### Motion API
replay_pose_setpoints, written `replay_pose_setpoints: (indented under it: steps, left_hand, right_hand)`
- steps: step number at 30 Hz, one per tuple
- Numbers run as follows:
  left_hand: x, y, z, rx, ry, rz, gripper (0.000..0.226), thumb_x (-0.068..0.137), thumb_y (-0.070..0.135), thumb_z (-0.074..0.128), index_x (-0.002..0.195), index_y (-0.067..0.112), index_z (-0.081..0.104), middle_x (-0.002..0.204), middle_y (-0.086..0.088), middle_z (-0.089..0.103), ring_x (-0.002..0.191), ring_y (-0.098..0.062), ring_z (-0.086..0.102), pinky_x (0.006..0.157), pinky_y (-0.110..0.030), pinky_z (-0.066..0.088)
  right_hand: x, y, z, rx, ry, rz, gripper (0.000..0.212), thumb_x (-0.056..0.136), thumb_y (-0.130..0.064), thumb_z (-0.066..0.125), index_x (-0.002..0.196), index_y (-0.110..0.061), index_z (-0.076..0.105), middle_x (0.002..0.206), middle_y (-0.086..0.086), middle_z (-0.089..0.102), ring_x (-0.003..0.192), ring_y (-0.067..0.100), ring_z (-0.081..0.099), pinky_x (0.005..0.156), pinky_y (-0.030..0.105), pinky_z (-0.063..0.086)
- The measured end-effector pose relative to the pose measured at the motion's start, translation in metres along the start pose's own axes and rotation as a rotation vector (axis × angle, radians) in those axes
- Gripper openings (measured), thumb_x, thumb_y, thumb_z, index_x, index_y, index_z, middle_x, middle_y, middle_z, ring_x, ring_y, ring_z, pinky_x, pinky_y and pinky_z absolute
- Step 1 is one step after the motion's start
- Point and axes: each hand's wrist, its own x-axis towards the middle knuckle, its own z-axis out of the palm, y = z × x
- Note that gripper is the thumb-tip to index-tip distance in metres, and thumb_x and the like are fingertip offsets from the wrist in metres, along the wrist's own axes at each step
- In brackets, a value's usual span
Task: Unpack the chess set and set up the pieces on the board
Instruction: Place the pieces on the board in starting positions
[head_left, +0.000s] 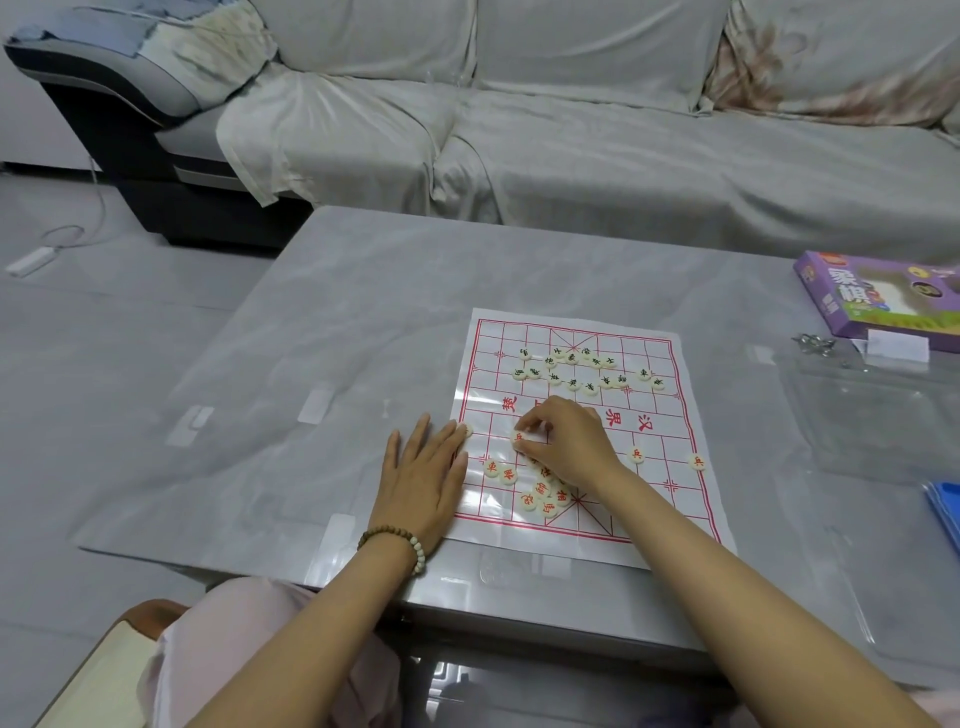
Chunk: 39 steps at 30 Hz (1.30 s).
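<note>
The paper chess board (652, 499) lies flat in the middle of the table. It looks thin and floppy, so I think it would slide or curl if pushed. The left hand (423, 478) lies flat on the near left edge of the board. Its fingers are straight and hold nothing, and the tips reach a small piece at the edge.

The black pieces (571, 369) sit in a loose bunch on the far half of the board. The red pieces (540, 491) are in a little heap on the near half, and two more sit apart to the right. They are small round discs, and they look light, hard and smooth. I think the best way to lift one is to pinch its rim from above.

The right hand (566, 441) is over the heap. Its thumb and fingertips pinch one red piece (518, 438), which is just left of the hand, near the middle of the board.

A big sofa (571, 130) with a pale cover is at the far side of the room. The grey table (363, 312) is shiny and smooth, so discs may slip on it. A purple chess box (878, 301) sits at the far right of the table. A white plug strip (28, 260) lies on the floor at the left.
</note>
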Motion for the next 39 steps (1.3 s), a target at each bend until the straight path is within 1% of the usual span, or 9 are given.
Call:
replay_pose_setpoints:
  steps: [11, 15, 17, 20, 23, 27, 32, 36, 39]
  left_hand:
    - [0.000, -0.001, 0.001, -0.039, 0.026, 0.010, 0.095, 0.071, 0.069, -0.028, 0.146, 0.034, 0.020, 0.153, 0.014, 0.018, 0.142, -0.005, -0.005, 0.115, -0.031, -0.014]
    - [0.001, -0.002, 0.004, -0.051, 0.035, 0.008, 0.093, 0.071, 0.070, -0.026, 0.145, 0.035, 0.018, 0.154, 0.014, 0.017, 0.142, -0.005, -0.005, 0.114, -0.030, -0.015]
    - [0.001, -0.002, 0.004, -0.072, 0.048, 0.007, 0.093, 0.072, 0.071, -0.024, 0.145, 0.034, 0.019, 0.154, 0.012, 0.017, 0.143, -0.008, -0.001, 0.114, -0.030, -0.013]
    - [0.000, -0.004, 0.004, -0.140, 0.107, -0.004, 0.078, 0.082, 0.065, -0.008, 0.143, 0.031, 0.028, 0.151, 0.008, 0.027, 0.143, -0.011, 0.010, 0.115, -0.029, -0.007]
    - [-0.001, -0.008, 0.002, -0.262, 0.178, -0.062, 0.071, 0.086, 0.057, 0.004, 0.139, 0.024, 0.039, 0.145, 0.004, 0.039, 0.141, -0.014, 0.021, 0.114, -0.028, 0.002]
    - [-0.009, -0.020, 0.000, -0.239, 0.150, -0.080, 0.061, 0.091, 0.050, 0.015, 0.139, 0.021, 0.039, 0.146, 0.001, 0.038, 0.140, -0.017, 0.024, 0.115, -0.030, 0.008]
    - [-0.027, -0.035, 0.000, -0.115, 0.085, 0.021, 0.073, 0.084, 0.057, 0.003, 0.142, 0.026, 0.034, 0.151, 0.002, 0.029, 0.142, -0.017, 0.017, 0.115, -0.031, 0.004]
    - [-0.032, -0.038, -0.002, -0.148, 0.127, -0.013, 0.070, 0.085, 0.056, 0.004, 0.138, 0.030, 0.041, 0.149, 0.003, 0.032, 0.141, -0.015, 0.019, 0.116, -0.032, 0.003]
    - [-0.030, -0.038, -0.002, -0.164, 0.141, -0.035, 0.067, 0.085, 0.055, 0.006, 0.134, 0.032, 0.046, 0.148, 0.005, 0.035, 0.140, -0.013, 0.021, 0.115, -0.030, 0.003]
  right_hand:
    - [0.003, 0.002, 0.001, -0.008, -0.035, -0.004, 0.025, 0.081, -0.038, 0.070, 0.103, -0.026, 0.068, 0.105, -0.007, 0.061, 0.090, 0.006, 0.046, 0.096, 0.034, 0.038]
    - [-0.003, 0.000, -0.011, 0.146, -0.065, 0.018, 0.034, 0.082, -0.037, 0.069, 0.114, -0.026, 0.061, 0.114, -0.006, 0.058, 0.097, 0.007, 0.050, 0.095, 0.034, 0.043]
    - [-0.010, -0.001, -0.019, 0.193, -0.036, 0.021, 0.033, 0.082, -0.035, 0.069, 0.113, -0.026, 0.061, 0.117, -0.005, 0.058, 0.099, 0.008, 0.052, 0.092, 0.032, 0.046]
    - [-0.024, -0.009, -0.019, 0.149, -0.040, -0.021, 0.030, 0.082, -0.039, 0.068, 0.110, -0.028, 0.063, 0.116, -0.007, 0.058, 0.101, 0.009, 0.052, 0.097, 0.033, 0.040]
    - [-0.033, -0.023, -0.001, -0.013, -0.037, -0.079, 0.034, 0.082, -0.044, 0.067, 0.111, -0.026, 0.066, 0.117, -0.007, 0.060, 0.110, 0.012, 0.051, 0.099, 0.031, 0.029]
    - [-0.033, -0.030, 0.016, -0.101, 0.023, -0.076, 0.032, 0.084, -0.044, 0.064, 0.110, -0.026, 0.068, 0.114, -0.006, 0.062, 0.111, 0.015, 0.049, 0.100, 0.031, 0.028]
    - [-0.034, -0.034, 0.020, -0.127, 0.034, -0.114, 0.028, 0.086, -0.042, 0.063, 0.107, -0.026, 0.069, 0.113, -0.006, 0.060, 0.112, 0.014, 0.046, 0.100, 0.029, 0.025]
    - [-0.045, -0.047, 0.023, -0.033, 0.082, -0.196, 0.024, 0.083, -0.042, 0.066, 0.101, -0.026, 0.070, 0.106, -0.007, 0.061, 0.106, 0.011, 0.046, 0.097, 0.025, 0.021]
    - [-0.060, -0.059, 0.038, -0.011, 0.063, -0.260, 0.022, 0.082, -0.040, 0.067, 0.098, -0.025, 0.071, 0.101, -0.006, 0.061, 0.102, 0.013, 0.048, 0.093, 0.025, 0.023]
